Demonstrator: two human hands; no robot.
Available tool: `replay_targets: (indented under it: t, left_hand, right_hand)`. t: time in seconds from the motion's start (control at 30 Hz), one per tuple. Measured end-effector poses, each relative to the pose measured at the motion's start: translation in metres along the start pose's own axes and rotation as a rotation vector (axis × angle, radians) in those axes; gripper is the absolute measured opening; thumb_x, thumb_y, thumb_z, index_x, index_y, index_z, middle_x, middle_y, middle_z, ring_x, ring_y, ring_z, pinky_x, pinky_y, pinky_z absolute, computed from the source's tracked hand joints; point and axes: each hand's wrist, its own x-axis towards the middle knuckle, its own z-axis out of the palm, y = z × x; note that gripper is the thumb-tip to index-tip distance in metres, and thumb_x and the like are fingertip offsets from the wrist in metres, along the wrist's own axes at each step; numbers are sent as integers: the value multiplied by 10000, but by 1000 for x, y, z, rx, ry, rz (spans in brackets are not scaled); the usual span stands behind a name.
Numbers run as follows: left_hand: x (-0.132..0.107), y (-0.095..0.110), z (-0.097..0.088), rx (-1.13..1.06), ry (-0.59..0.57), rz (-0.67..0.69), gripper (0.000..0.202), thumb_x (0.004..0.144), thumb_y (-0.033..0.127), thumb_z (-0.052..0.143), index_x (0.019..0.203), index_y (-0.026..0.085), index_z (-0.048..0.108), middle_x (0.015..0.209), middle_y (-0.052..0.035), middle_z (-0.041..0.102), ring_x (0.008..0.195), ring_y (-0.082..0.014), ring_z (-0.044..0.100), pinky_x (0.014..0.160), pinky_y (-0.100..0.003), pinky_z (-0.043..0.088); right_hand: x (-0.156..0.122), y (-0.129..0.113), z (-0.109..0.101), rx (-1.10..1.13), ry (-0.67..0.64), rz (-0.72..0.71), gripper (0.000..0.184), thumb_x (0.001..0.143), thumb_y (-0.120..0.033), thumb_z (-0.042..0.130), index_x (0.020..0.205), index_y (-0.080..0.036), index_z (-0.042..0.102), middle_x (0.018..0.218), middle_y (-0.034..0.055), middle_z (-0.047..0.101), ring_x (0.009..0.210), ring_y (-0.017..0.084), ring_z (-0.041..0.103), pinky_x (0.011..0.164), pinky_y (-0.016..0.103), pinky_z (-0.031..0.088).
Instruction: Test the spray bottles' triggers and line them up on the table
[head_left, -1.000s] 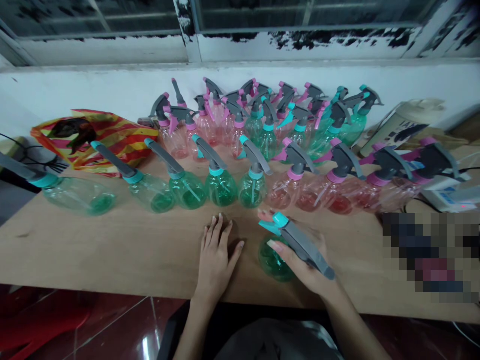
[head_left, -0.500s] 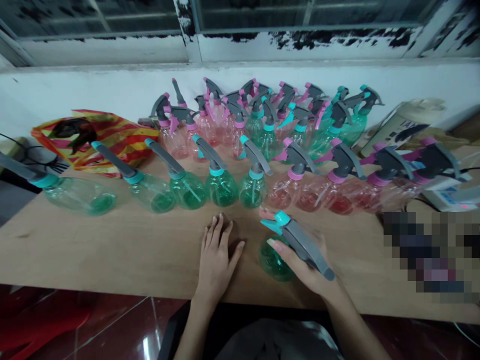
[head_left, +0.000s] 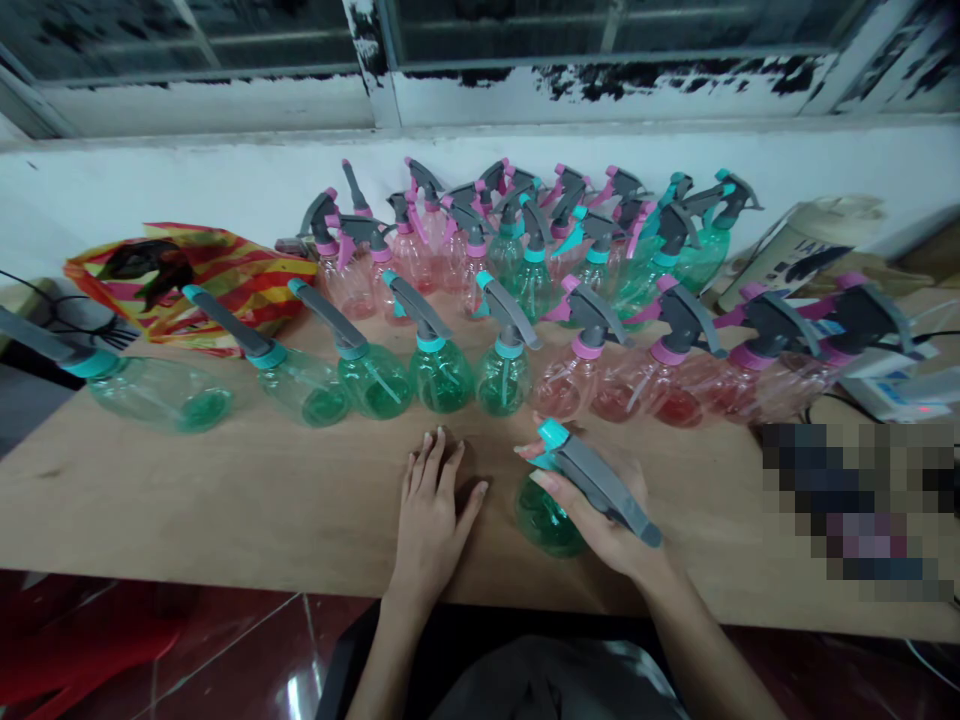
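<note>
My right hand [head_left: 616,540] is wrapped round the neck of a green spray bottle [head_left: 541,520] with a grey and turquoise trigger head. The bottle's base appears to rest on the table in front of me. Fingers reach round to the turquoise trigger, partly hidden behind the head, and my thumb lies along the near side. To its left, my left hand [head_left: 429,515] lies flat on the wooden table [head_left: 225,500], fingers a little spread, holding nothing. Just beyond both hands runs a row of green spray bottles [head_left: 444,385] and pink spray bottles [head_left: 679,400].
Behind that row, more pink and green spray bottles [head_left: 534,285] crowd against the white wall. A red-and-yellow striped plastic bag [head_left: 247,285] lies at the back left. A pale cylindrical container [head_left: 799,250] leans at the back right. A red chair [head_left: 82,640] is below the table's left side.
My right-hand fingers have closed over the trigger, which now sits nearer the bottle's neck. The spray head has shifted slightly up and left. My left hand stays in place.
</note>
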Motion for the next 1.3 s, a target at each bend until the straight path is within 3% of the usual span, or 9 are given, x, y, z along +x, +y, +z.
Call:
replay_targets:
  t: [0.17, 0.37, 0.53, 0.67, 0.9, 1.1, 1.3]
  left_hand:
    - [0, 0, -1, -20, -6, -11, 464, 964, 414, 464, 1356, 165, 464, 1488, -181, 436, 1413, -322, 350, 1114, -560, 338]
    - [0, 0, -1, -18, -22, -2, 470, 964, 388, 467, 1354, 124, 466, 1480, -198, 439, 1418, -329, 335, 1125, -554, 321]
    - [1, -1, -1, -45, -28, -4, 468, 956, 400, 479, 1345, 139, 474, 1493, -190, 424, 1427, -326, 320, 1132, -555, 308]
    - [0, 1, -7, -102, -84, 3, 482, 952, 408, 490, 1376, 186, 435, 1503, -167, 413, 1439, -315, 298, 1139, -575, 279]
    - [-6, 21, -28, -268, -242, 67, 629, 934, 407, 546, 1477, 276, 255, 1536, -120, 375, 1438, -279, 310, 1129, -550, 325]
    - [-9, 41, -43, -355, -300, 44, 803, 868, 500, 619, 1508, 305, 175, 1544, -122, 355, 1417, -308, 344, 1090, -543, 398]
    - [-7, 69, -46, -468, -286, -3, 691, 850, 482, 654, 1427, 264, 343, 1446, -128, 465, 1354, -316, 425, 1079, -544, 406]
  right_hand:
    - [1, -2, 0, 24, 9, 22, 69, 883, -310, 602, 916, -268, 646, 846, 4, 725, 799, 197, 720, 734, 333, 598]
    - [-1, 1, -3, -17, -74, -23, 289, 886, -300, 597, 1173, -272, 614, 1131, 44, 710, 1118, 230, 652, 954, 379, 541]
    - [-1, 2, -3, -45, -73, -74, 357, 863, -309, 640, 1211, -235, 601, 1121, 57, 719, 1157, 224, 633, 983, 366, 525]
    - [0, 1, -2, -25, -60, -64, 395, 846, -342, 662, 1223, -242, 600, 1089, 53, 731, 1066, 225, 680, 954, 368, 550]
    - [1, 0, -4, -27, -58, -57, 444, 821, -362, 683, 1246, -269, 592, 1172, 59, 707, 1150, 251, 640, 990, 427, 531]
    - [0, 0, -5, -31, -70, -24, 386, 814, -446, 682, 1170, -310, 629, 1099, 43, 727, 1103, 268, 660, 969, 458, 533]
    - [-4, -4, 6, 61, 5, 38, 304, 789, -442, 687, 1048, -283, 659, 941, 33, 733, 821, 241, 705, 730, 402, 600]
